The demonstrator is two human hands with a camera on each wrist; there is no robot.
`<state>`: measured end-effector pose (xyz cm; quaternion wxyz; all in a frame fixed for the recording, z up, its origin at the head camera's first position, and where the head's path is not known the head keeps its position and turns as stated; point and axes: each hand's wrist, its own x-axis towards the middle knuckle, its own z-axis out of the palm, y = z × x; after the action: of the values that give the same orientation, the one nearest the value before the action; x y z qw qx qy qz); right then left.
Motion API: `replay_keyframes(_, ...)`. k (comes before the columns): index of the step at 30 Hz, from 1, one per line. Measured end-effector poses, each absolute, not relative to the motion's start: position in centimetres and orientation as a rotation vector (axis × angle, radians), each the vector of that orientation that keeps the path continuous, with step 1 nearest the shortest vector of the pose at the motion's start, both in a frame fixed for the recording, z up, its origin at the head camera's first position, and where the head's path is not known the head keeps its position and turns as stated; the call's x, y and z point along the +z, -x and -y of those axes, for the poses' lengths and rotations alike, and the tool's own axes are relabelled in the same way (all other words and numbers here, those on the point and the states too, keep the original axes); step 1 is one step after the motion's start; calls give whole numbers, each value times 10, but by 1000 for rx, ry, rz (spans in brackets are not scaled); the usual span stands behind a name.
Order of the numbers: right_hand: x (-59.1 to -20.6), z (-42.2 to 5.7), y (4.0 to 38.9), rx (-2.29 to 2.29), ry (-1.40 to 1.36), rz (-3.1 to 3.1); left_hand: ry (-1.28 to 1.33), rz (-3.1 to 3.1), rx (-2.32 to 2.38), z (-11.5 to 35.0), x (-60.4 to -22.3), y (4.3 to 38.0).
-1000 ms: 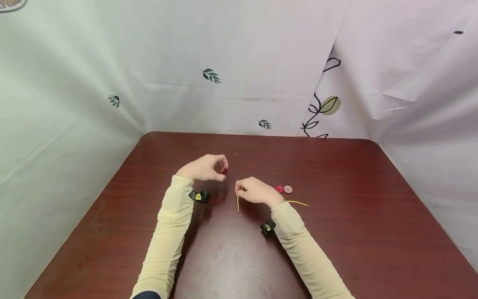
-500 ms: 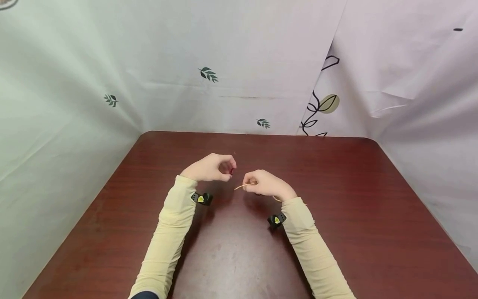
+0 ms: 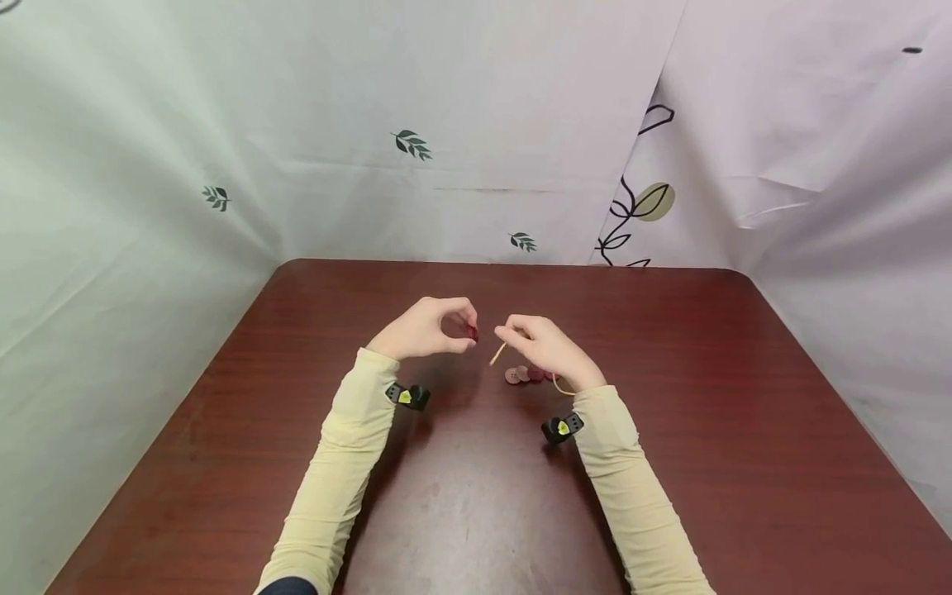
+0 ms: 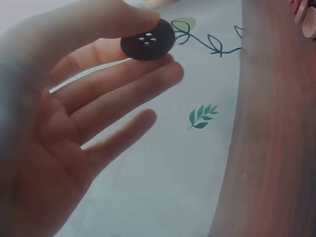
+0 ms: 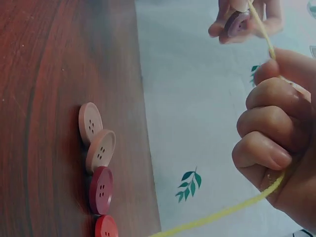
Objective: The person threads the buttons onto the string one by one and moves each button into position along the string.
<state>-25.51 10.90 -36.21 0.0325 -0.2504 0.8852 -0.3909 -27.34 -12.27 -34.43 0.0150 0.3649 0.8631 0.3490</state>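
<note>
My left hand pinches a dark red button between thumb and index finger; its four holes show in the left wrist view, where its other fingers are extended. My right hand holds a yellow string, one end sticking out past the thumb and index finger towards the held button. In the right wrist view the remaining fingers curl over the string, which trails out below the palm. Both hands are raised over the table, facing each other with a small gap between. Whether the string end touches the button cannot be told.
Under the right hand, several buttons lie in a row on the brown table: pale pink buttons, a maroon button and a red button. A light curtain with leaf prints hangs behind the table.
Both hands have risen and shifted right, the right hand more, carrying the string with it. Its end has turned, and the buttons on the table show on the other side of the right hand.
</note>
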Motion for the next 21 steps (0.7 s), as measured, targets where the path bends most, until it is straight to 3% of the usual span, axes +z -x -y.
replay_keyframes(21, -360, -117, 256, -1597, 584, -2368, -1253, -2822, 1071, 116, -343, 274)
